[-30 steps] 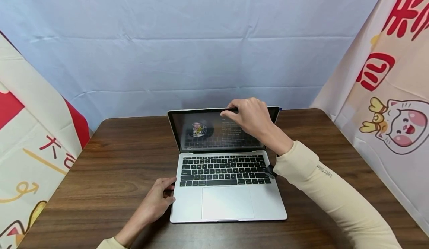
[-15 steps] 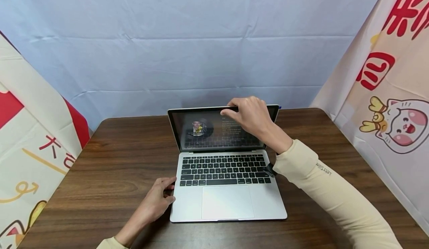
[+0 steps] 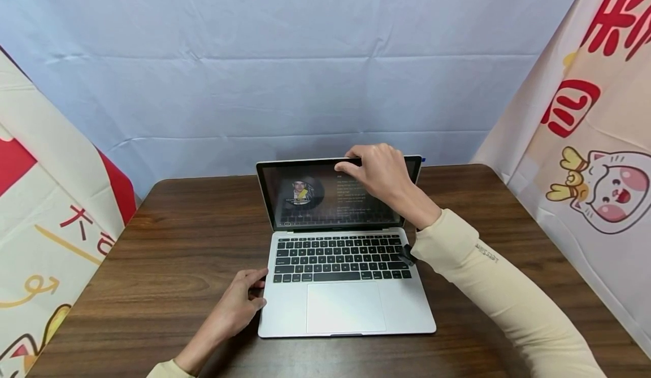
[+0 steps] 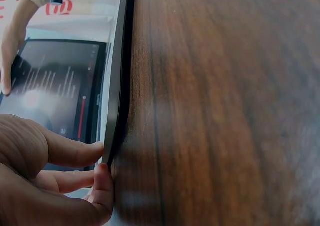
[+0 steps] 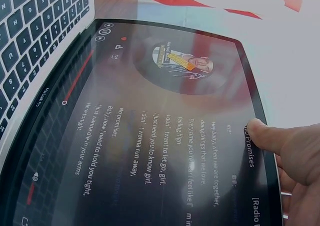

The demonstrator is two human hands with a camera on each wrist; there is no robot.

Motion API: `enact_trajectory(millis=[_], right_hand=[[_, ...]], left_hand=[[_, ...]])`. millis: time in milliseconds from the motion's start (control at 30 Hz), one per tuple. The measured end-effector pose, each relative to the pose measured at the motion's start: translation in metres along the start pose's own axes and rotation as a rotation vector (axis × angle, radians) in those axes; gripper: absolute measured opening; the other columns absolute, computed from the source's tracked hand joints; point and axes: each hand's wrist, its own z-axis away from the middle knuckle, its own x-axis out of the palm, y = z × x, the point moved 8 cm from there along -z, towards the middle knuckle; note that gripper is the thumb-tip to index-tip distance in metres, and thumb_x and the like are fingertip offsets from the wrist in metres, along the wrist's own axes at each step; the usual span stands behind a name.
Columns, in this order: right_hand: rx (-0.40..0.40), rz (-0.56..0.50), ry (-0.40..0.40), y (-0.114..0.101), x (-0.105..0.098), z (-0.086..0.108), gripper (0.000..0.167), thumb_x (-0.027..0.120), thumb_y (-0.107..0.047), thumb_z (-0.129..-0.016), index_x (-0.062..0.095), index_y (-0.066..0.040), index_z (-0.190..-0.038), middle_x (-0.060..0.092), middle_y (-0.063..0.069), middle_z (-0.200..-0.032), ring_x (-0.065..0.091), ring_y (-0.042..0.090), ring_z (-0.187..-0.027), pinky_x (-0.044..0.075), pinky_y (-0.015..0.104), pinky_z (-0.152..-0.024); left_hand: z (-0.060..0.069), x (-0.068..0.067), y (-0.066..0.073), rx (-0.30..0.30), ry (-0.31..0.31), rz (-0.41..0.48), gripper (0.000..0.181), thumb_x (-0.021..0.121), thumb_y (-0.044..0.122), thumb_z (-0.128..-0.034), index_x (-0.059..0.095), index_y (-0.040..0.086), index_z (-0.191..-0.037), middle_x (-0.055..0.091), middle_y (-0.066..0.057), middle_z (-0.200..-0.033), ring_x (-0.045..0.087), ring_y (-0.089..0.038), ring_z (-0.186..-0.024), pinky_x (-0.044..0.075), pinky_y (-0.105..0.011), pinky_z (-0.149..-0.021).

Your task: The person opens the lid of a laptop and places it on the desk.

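A silver laptop (image 3: 287, 310) with black keys stands with its lid raised on the wooden table. Its dark screen (image 3: 330, 197) shows a round picture and lines of song lyrics, readable in the right wrist view. My right hand (image 3: 381, 173) grips the lid's top edge right of its middle, thumb (image 5: 262, 135) on the screen side and the other fingers behind. My left hand (image 3: 238, 304) holds the left edge of the base, its thumb and fingertips (image 4: 103, 178) at the thin side near the front.
The brown wooden table (image 3: 193, 242) extends on both sides of the laptop. A pale blue cloth (image 3: 305, 84) hangs behind it. Printed cloths hang at the left (image 3: 46, 197) and right (image 3: 600, 157). A small black object (image 3: 407, 255) is at the right cuff.
The lid has tilted back slightly, its top edge now a little higher in the head view. My right hand has gone with it. The left hand and base have stayed put.
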Motion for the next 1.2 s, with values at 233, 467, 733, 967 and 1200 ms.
enact_trajectory(millis=[233,467,733,967,1200], right_hand=[[0.025,0.004,-0.015,0.004,0.002,-0.004,0.031,0.079,-0.041,-0.090,0.082,-0.012,-0.100,0.056,-0.002,-0.054,0.032,0.013,-0.044,0.024,0.031,-0.044],[0.043,0.008,-0.032,0.006,0.004,-0.007,0.034,0.080,-0.043,-0.089,0.082,-0.012,-0.102,0.061,0.000,-0.058,0.040,0.014,-0.043,0.026,0.031,-0.044],[0.046,0.003,-0.044,0.009,0.005,-0.011,0.033,0.080,-0.043,-0.089,0.083,-0.012,-0.100,0.064,0.002,-0.061,0.041,0.015,-0.044,0.025,0.032,-0.045],[0.054,0.007,-0.052,0.012,0.007,-0.014,0.035,0.080,-0.044,-0.088,0.083,-0.012,-0.102,0.067,0.003,-0.065,0.045,0.016,-0.046,0.028,0.032,-0.045],[0.080,0.010,-0.065,0.016,0.010,-0.017,0.035,0.080,-0.044,-0.088,0.083,-0.013,-0.104,0.068,0.004,-0.069,0.046,0.018,-0.048,0.028,0.033,-0.047]], left_hand=[[0.000,0.001,0.000,0.008,0.004,0.006,0.055,0.064,-0.023,-0.0817,0.056,-0.016,-0.136,0.052,-0.022,-0.126,0.059,-0.026,-0.103,0.053,-0.025,-0.075],[0.001,0.000,0.000,0.006,0.008,0.016,0.055,0.064,-0.024,-0.0813,0.057,-0.017,-0.135,0.052,-0.022,-0.126,0.059,-0.026,-0.102,0.052,-0.024,-0.074],[0.001,0.000,-0.001,0.003,0.005,0.004,0.055,0.065,-0.023,-0.0821,0.057,-0.016,-0.136,0.053,-0.021,-0.127,0.059,-0.026,-0.104,0.052,-0.025,-0.075],[0.001,0.000,0.000,-0.002,0.003,0.003,0.056,0.066,-0.022,-0.0826,0.056,-0.016,-0.137,0.052,-0.021,-0.129,0.058,-0.026,-0.106,0.052,-0.025,-0.075],[0.001,0.000,0.000,0.004,0.003,0.012,0.056,0.065,-0.023,-0.0819,0.056,-0.016,-0.137,0.052,-0.021,-0.128,0.058,-0.026,-0.106,0.052,-0.025,-0.075]])
